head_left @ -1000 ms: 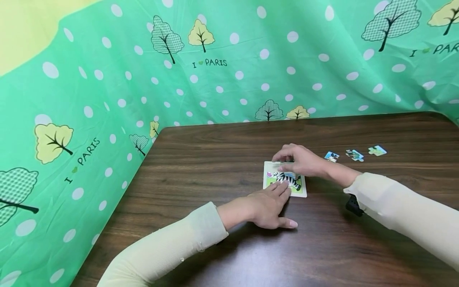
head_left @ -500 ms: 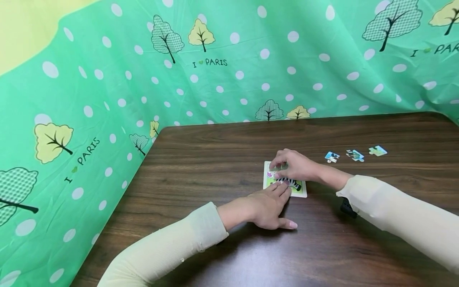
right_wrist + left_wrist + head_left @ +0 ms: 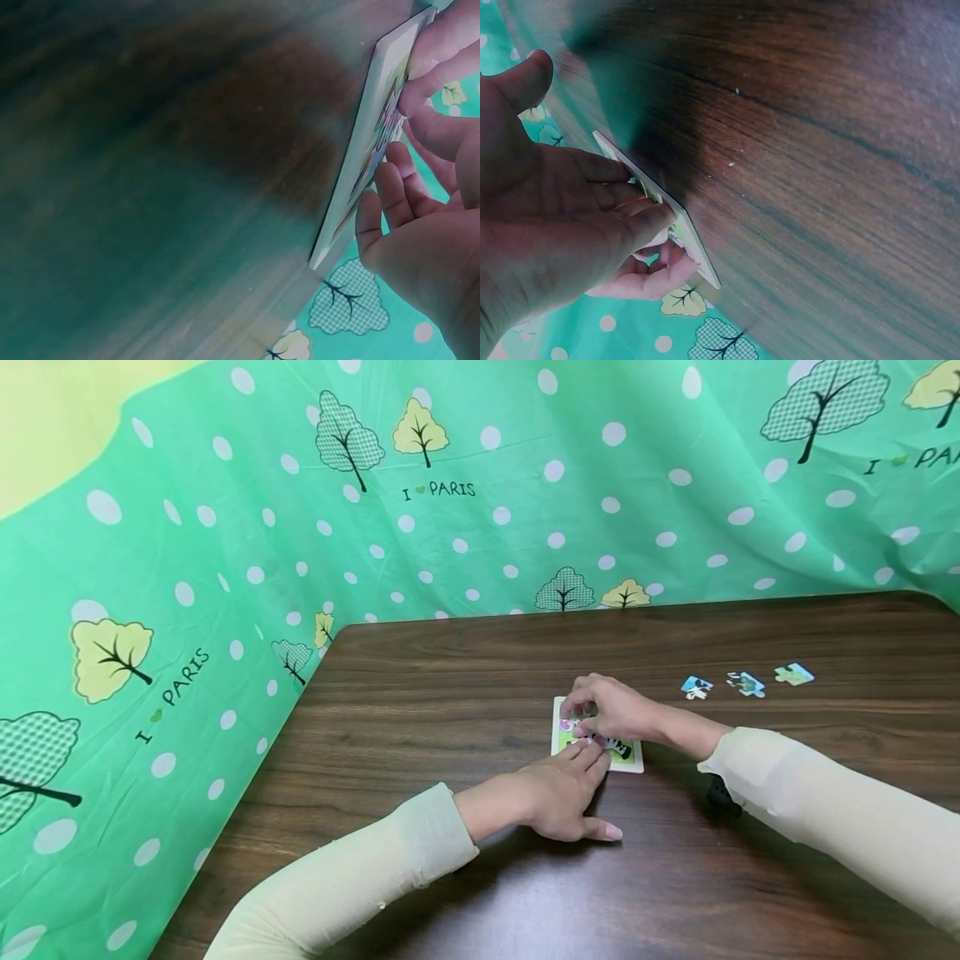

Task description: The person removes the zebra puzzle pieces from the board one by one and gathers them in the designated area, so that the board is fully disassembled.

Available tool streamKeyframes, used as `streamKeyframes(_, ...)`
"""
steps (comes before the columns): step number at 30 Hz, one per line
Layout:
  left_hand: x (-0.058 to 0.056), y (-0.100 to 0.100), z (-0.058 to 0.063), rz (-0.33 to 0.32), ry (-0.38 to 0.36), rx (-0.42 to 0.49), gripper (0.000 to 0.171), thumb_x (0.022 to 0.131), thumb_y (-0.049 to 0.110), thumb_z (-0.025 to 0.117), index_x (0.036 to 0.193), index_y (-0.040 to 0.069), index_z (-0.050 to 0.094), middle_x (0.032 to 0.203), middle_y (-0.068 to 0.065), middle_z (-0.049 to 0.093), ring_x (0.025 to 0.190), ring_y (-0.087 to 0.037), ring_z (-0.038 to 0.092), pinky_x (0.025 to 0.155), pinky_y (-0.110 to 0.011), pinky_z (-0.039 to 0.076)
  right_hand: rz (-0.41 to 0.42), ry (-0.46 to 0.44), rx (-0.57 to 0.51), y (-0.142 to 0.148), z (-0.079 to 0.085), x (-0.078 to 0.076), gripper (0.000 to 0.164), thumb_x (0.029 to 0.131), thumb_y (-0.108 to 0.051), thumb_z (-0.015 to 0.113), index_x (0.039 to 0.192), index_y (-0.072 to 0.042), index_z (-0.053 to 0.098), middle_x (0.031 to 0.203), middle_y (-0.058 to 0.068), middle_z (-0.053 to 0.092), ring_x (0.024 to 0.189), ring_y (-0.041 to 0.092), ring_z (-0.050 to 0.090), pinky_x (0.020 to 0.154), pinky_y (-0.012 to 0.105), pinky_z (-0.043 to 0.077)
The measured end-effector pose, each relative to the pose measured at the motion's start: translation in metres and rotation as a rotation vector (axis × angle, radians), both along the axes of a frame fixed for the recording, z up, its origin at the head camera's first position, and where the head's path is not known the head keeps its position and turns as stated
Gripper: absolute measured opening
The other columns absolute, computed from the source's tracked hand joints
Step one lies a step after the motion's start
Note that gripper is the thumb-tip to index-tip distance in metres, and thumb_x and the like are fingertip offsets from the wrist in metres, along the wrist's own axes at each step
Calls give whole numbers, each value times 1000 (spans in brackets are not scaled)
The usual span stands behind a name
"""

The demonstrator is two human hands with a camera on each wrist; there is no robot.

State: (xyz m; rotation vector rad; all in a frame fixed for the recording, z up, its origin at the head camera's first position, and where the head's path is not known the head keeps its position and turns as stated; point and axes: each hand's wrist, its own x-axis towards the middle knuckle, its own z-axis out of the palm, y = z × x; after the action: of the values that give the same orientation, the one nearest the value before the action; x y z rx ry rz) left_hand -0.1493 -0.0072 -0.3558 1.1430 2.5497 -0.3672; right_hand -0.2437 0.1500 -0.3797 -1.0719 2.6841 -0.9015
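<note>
A small zebra jigsaw board with a pale frame lies on the table in the head view. My left hand reaches onto its near edge, fingers extended and resting on the picture, thumb spread out to the side. My right hand is over the upper part of the board, fingers curled down and thumb near the zebra's head. In the right wrist view the right hand's bent fingers sit close at the board's face; I cannot tell if a piece is between them. The left wrist view shows both hands meeting at the board.
Three loose jigsaw pieces lie in a row to the right: one with black and white on blue, a dark green one and a light green one. The brown wooden table ends at a green dotted curtain.
My right hand has come slightly toward me and left, from the board's far edge to over the zebra's head, now covering more of the picture. The left hand stays where it was.
</note>
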Motion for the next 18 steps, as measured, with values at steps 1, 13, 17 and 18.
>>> streamKeyframes(1, 0, 0, 0, 0, 1, 1, 96, 88, 74, 36, 155, 8, 14, 161, -4, 11, 147, -16, 5, 117, -24, 6, -1, -5, -1, 0, 0, 0, 20, 78, 0, 75, 94, -12, 72, 87, 2, 59, 86, 22, 52, 75, 36, 43)
streamKeyframes(13, 2, 1, 1, -6, 9, -15, 97, 88, 74, 35, 155, 8, 13, 161, -4, 11, 147, -15, 5, 117, -24, 4, 38, -136, -33, -2, 4, -3, 27, 75, 8, 74, 94, -11, 66, 80, 1, 59, 78, 17, 53, 71, 32, 45)
streamKeyframes(17, 1, 1, 0, -7, 9, -19, 96, 89, 74, 34, 155, 8, 13, 161, -5, 12, 147, -15, 5, 117, -24, 4, 38, -135, -15, -1, 5, -3, 30, 74, 7, 74, 96, -12, 67, 83, 2, 59, 81, 19, 53, 73, 34, 44)
streamKeyframes(18, 1, 0, 0, -6, 10, -20, 96, 88, 74, 34, 155, 8, 13, 161, -5, 12, 147, -15, 5, 117, -24, 4, 39, -128, -11, -1, 6, -3, 30, 74, 7, 74, 96, -12, 67, 83, 1, 59, 82, 19, 53, 74, 34, 44)
